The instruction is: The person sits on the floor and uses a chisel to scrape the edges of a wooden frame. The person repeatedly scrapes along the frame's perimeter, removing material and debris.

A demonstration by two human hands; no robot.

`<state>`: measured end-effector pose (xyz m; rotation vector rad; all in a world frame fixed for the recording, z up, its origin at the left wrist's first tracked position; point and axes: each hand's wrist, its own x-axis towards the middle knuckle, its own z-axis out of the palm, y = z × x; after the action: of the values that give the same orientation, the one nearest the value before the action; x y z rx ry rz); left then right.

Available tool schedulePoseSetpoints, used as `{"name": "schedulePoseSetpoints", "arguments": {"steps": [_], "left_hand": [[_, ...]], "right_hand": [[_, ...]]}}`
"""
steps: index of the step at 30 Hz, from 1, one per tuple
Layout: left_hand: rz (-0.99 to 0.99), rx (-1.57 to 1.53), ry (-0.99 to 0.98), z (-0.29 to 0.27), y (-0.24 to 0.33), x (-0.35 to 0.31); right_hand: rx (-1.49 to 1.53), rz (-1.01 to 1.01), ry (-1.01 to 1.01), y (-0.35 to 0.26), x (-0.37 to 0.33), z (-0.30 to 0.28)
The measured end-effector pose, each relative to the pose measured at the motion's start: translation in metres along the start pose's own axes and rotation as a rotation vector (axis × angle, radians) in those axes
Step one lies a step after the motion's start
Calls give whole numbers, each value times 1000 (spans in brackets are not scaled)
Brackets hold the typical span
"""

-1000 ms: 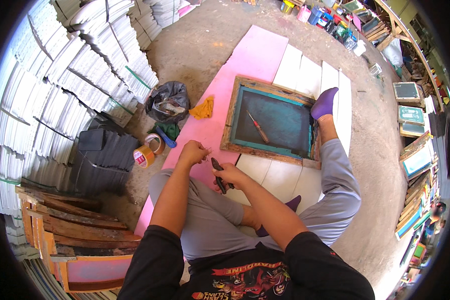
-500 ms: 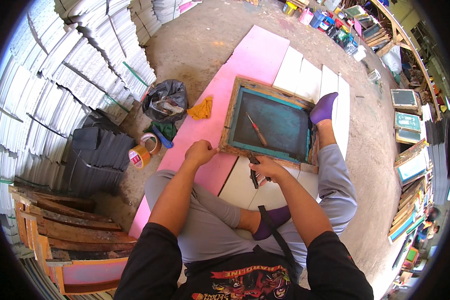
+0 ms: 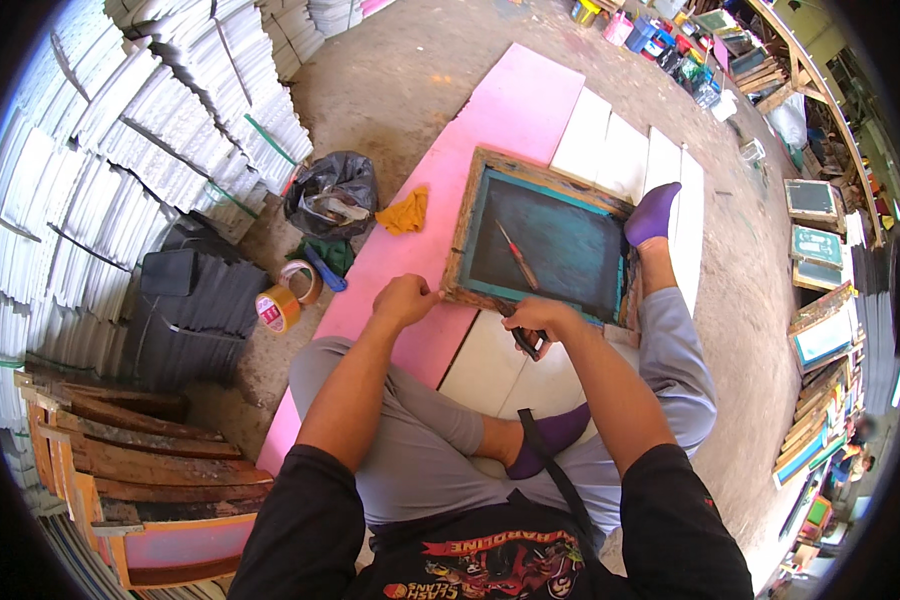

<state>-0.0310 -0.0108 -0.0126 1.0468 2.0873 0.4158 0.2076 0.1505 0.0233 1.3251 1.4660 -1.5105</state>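
A wooden screen-printing frame [image 3: 459,230] with dark teal mesh lies on the boards in front of me. A screwdriver [image 3: 517,254] with a red part rests across the mesh. In my right hand [image 3: 544,318], at the frame's near edge, are black-handled pliers [image 3: 532,345]; their jaws are mostly hidden by my fingers. My left hand [image 3: 404,299] is closed at the frame's near left corner, thumb and fingertips drawn together by the wood. Anything pinched there is too small to make out.
Pink and white boards [image 3: 515,90] lie under the frame. To the left are an orange cloth [image 3: 404,212], a black plastic bag [image 3: 332,195], tape rolls [image 3: 277,309] and a blue-handled tool [image 3: 325,270]. Tall white stacks [image 3: 120,150] and wooden frames [image 3: 155,455] stand further left. My sock-covered foot [image 3: 654,212] is beside the frame.
My right hand has turned and moved slightly up onto the frame's near edge, with the pliers more covered by it. The left hand stays by the corner, lifted slightly.
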Motion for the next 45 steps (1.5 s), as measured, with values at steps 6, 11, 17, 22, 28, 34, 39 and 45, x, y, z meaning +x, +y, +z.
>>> {"name": "schedulePoseSetpoints", "arguments": {"steps": [6, 11, 17, 22, 28, 34, 39, 45], "left_hand": [[65, 3, 50, 3, 0, 3], [70, 0, 37, 3, 8, 1], [90, -3, 22, 11, 2, 5], [55, 10, -26, 12, 12, 4], [80, -67, -14, 12, 6, 6], [1, -364, -284, 1, -6, -12], [-199, -556, -256, -19, -24, -20], [-361, -723, -180, -27, -32, -15]], "right_hand": [[-137, -24, 116, 13, 13, 15], [-218, -254, 539, 41, 31, 58], [-158, -222, 625, 29, 22, 82], [-33, -236, 838, 30, 26, 111], [-53, -357, 856, 44, 34, 121], [-118, -566, 675, 15, 19, 152], [-157, -649, 551, -17, 21, 158], [-195, -705, 417, -36, 38, 157]]}}
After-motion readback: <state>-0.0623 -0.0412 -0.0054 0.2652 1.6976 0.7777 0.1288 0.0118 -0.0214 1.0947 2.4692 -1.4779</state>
